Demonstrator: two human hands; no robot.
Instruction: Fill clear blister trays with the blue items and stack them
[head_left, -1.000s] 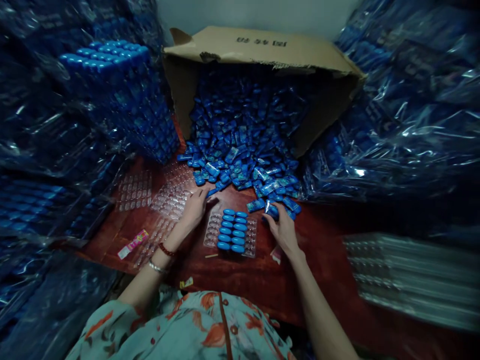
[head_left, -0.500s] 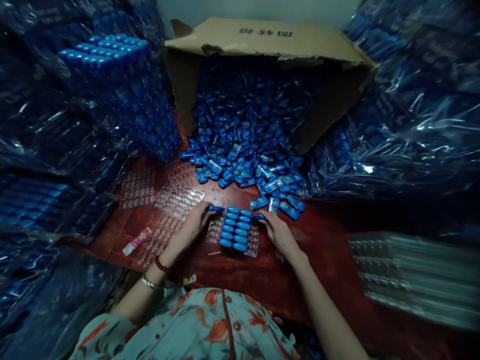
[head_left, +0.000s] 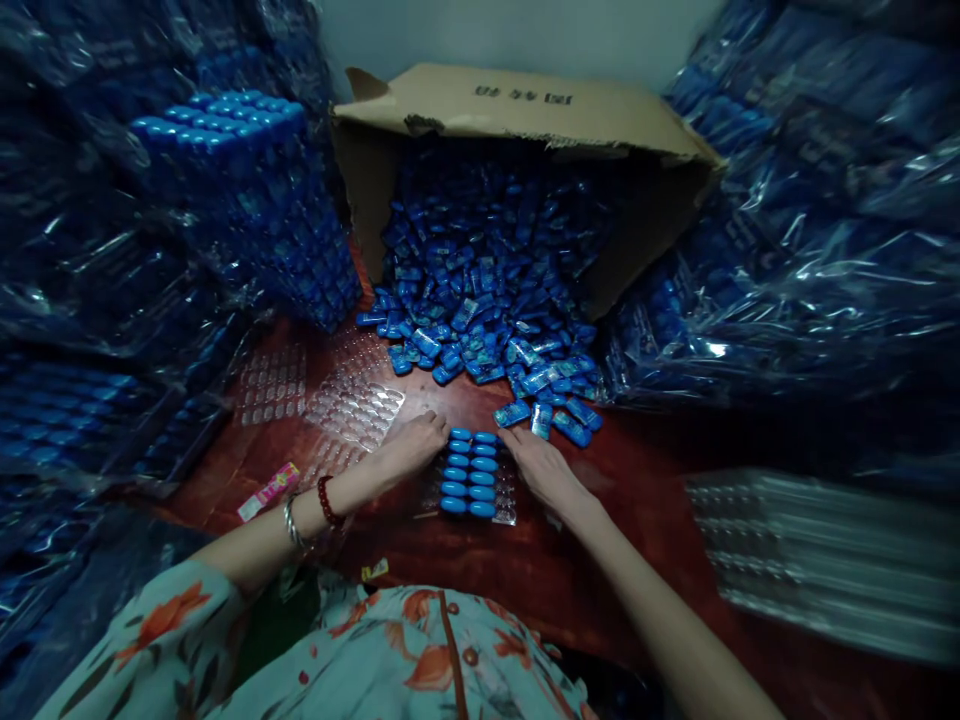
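Observation:
In front of me lies a clear plastic blister tray (head_left: 506,510), with two columns of glossy blue oval cases (head_left: 470,475) down its middle. My left hand (head_left: 416,443) is at the tray's upper left corner, its fingers bent together and pointing down. At the upper right corner, my right hand (head_left: 538,465) has its fingers closed and lowered beside the top row. Whatever is under the fingertips of either hand is hidden. Just beyond the right fingertips lie several loose blue printed cases (head_left: 512,412).
A cardboard box (head_left: 525,100) on its side spills a heap of blue cases (head_left: 480,300) onto the red table (head_left: 450,555). Empty clear trays (head_left: 367,410) lie left; stacked clear trays (head_left: 810,560) stand right. A stack of filled trays (head_left: 247,190) rises at left. Plastic-wrapped bundles (head_left: 810,260) flank the table.
Both hands have moved in to the tray's upper corners. The blue case seen in each hand before is now out of sight. The view has shifted slightly upward.

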